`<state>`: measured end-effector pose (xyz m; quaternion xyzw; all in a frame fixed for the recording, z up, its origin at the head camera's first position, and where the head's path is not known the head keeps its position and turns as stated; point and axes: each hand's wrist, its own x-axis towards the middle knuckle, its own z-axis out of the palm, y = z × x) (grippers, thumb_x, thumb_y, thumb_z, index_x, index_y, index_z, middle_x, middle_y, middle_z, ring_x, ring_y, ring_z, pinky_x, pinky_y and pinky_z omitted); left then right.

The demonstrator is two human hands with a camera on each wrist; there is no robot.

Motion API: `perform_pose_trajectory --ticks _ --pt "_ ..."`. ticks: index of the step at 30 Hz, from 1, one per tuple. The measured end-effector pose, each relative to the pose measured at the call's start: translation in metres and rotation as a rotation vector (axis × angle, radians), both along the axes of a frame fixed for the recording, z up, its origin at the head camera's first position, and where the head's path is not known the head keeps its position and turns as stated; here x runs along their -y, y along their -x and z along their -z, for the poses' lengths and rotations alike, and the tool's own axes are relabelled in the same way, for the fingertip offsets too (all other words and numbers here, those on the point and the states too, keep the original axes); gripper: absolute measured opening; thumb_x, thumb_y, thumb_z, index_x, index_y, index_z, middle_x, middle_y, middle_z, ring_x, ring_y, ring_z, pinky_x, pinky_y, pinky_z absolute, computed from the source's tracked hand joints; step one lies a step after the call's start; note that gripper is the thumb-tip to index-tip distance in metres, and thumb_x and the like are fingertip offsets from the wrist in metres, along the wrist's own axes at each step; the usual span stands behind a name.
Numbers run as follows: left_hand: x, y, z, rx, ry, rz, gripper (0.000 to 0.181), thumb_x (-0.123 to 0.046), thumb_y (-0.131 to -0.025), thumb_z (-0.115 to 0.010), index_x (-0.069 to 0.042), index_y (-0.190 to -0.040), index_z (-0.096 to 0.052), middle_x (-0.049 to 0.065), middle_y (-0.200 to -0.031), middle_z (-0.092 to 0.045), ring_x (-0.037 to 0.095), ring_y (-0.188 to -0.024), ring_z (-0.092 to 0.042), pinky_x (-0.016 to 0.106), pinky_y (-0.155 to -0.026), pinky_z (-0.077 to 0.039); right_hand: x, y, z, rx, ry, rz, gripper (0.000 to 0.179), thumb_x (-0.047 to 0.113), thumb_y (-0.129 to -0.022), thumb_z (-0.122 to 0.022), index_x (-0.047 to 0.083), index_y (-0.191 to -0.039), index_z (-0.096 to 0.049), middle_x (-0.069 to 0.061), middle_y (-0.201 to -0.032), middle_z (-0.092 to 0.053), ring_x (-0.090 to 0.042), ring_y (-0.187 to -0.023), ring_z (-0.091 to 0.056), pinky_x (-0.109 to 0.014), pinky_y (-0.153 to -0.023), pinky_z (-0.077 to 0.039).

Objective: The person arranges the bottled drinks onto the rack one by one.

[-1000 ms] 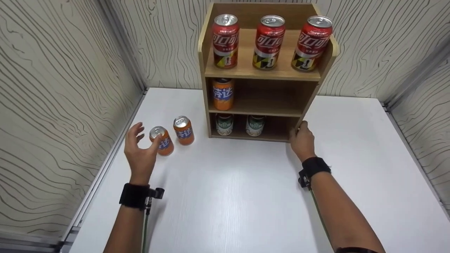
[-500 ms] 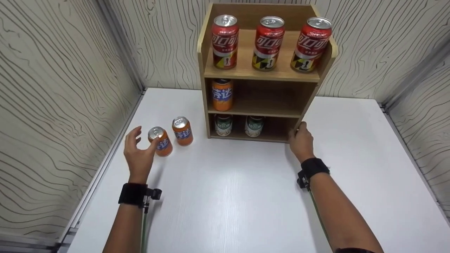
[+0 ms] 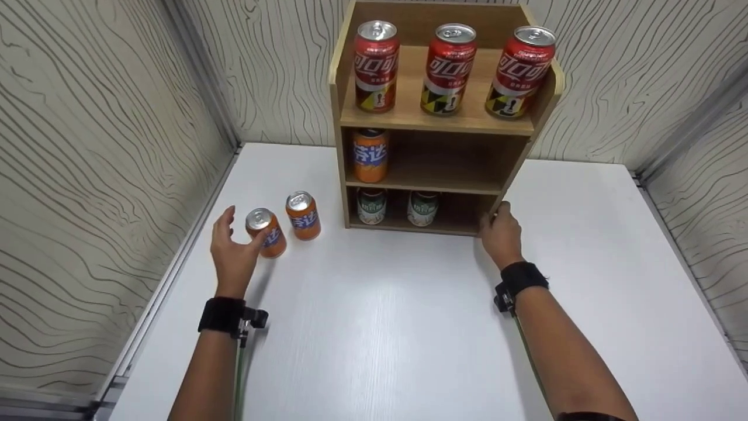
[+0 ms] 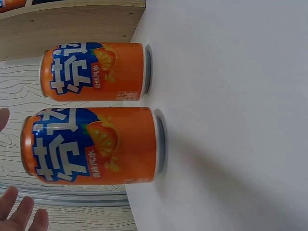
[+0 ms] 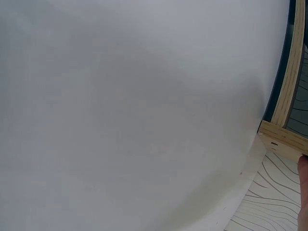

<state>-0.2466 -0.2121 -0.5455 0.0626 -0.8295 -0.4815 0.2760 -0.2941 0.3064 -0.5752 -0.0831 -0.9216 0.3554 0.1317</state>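
Note:
In the head view my left hand [image 3: 234, 260] is beside the nearer orange soda can [image 3: 274, 248], fingers spread in a wide curve and thumb in front of the can. The left wrist view shows fingertips [image 4: 21, 211] apart from that upright can [image 4: 130, 144]. Just behind it another orange can [image 3: 304, 223] stands on the table. My right hand [image 3: 501, 238] grips the lower right side panel of the wooden shelf [image 3: 432, 126]; a finger on the panel's outer face shows in the right wrist view. Its other fingers are partly hidden.
Three red cola cans [image 3: 447, 73] stand on the shelf's top level. One orange can [image 3: 370, 156] is at the left of the middle level. Two green-and-white cans [image 3: 423, 209] stand on the bottom level. Patterned wall panels [image 3: 105, 146] enclose the white table [image 3: 374, 327].
The camera view shifts slightly. My left hand stays by the nearer orange can with hardly any movement, and my right hand stays on the shelf. No can has moved.

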Motion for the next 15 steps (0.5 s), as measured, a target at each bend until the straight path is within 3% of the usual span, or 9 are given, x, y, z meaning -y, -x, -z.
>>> perform_pose_trajectory --ticks 15 --pt "-0.002 0.012 0.011 0.185 -0.035 0.04 0.093 -0.021 -0.083 -0.089 -0.002 -0.159 -0.038 0.025 -0.159 -0.044 0.043 -0.146 -0.045 0.059 -0.12 -0.041 0.0 0.0 -0.001 0.007 -0.006 0.01 0.036 0.019 -0.108 -0.046 -0.008 -0.131 -0.048 -0.033 -0.114 -0.069 -0.045 -0.098 -0.07 -0.055 -0.081 -0.056"
